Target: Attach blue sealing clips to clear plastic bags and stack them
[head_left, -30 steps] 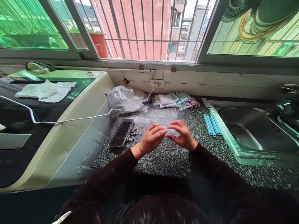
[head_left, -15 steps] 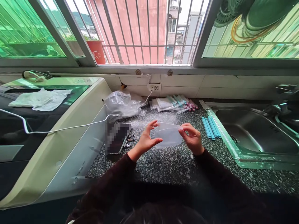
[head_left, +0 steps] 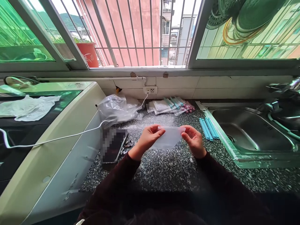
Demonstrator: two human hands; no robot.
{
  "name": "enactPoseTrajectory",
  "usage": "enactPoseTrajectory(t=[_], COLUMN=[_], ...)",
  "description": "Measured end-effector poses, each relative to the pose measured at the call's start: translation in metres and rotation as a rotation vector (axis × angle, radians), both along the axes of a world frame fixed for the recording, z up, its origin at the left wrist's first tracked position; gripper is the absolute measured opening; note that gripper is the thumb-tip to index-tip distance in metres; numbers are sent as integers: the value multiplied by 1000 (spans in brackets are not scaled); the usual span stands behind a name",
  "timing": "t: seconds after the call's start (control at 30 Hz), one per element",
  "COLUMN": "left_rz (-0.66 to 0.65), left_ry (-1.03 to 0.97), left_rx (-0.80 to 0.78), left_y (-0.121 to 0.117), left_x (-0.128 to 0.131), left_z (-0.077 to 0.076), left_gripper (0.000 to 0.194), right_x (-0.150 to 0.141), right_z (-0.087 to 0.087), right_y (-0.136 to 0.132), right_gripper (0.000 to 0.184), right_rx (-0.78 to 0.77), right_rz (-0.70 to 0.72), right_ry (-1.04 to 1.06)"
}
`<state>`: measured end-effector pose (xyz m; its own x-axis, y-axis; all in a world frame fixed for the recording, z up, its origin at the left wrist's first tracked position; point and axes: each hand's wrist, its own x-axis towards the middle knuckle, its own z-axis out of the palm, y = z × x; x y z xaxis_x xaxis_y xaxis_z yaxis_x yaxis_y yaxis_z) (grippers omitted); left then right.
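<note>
— What is seen at the far left?
— A white cloth [head_left: 35, 107] is laid on a machine with a dark top [head_left: 63, 125], across which a white cable [head_left: 70, 135] is stretched.

— And beside the machine?
— A crumpled plastic bag [head_left: 114, 107] is set by the wall; nearer the person, a dark, partly pixelated device [head_left: 114, 147] is laid on the speckled countertop [head_left: 164, 170].

— How is the left hand [head_left: 150, 137] placed?
— The upper left corner of a translucent sheet [head_left: 167, 137] is pinched between its thumb and fingers. The sheet is held above the countertop, between both hands; behind it, flat packets [head_left: 161, 106] are piled near the wall.

— And the right hand [head_left: 194, 140]?
— The sheet's upper right corner is gripped by its thumb and fingertips.

— What is found farther right?
— Blue strips [head_left: 209, 128] are lined up side by side on the countertop, near a metal sink [head_left: 253, 128].
</note>
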<state>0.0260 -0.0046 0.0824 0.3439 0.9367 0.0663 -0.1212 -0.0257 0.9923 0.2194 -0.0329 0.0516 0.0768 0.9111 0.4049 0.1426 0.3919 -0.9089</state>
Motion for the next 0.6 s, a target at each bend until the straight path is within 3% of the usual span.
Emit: enactPoseTrajectory(t=[0.17, 0.33, 0.43, 0.6], left_rz=[-122, -118, -47, 140], left_ry=[94, 75, 84, -48], left_rx=[26, -11, -30, -26], left_y=[-4, -4, -1, 13], left_x=[-5, -4, -4, -13], left_z=[11, -6, -19, -38], left_gripper=[26, 35, 35, 34], right_x=[-2, -4, -4, -9], right_z=[8, 6, 3, -8], right_y=[-6, -6, -2, 9], right_gripper=[20, 22, 29, 41], right_rx=[59, -6, -70, -295], right_rz=[-28, -67, -16, 246], right_ry=[2, 15, 5, -185])
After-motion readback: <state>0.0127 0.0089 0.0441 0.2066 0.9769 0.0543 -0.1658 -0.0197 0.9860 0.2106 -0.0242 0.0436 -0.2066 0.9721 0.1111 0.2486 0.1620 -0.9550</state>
